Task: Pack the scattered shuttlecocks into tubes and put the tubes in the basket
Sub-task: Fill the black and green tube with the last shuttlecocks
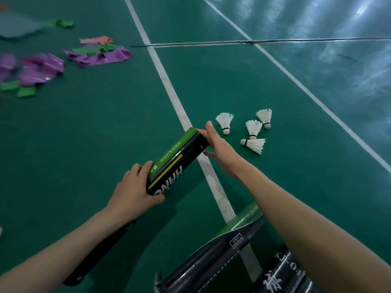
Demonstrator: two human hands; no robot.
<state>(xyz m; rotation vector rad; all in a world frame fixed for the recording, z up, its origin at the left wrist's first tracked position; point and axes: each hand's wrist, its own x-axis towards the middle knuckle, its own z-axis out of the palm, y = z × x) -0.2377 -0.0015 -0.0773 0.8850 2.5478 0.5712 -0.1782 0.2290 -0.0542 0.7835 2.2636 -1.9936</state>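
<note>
The tube (177,161) is held tilted above the court floor (105,127). The left hand (135,187) grips its near end; the right hand (220,146) clasps the far end between thumb and fingers. Whether a cap sits there is hidden. Four shuttlecocks (252,129) lie near, right of the white line (169,87).

Step in hand, by judgement: opening the tube for loading. The next move calls for freeing the right hand to reach the shuttlecocks. More tubes (211,256) lie in the foreground. No basket is in view.
</note>
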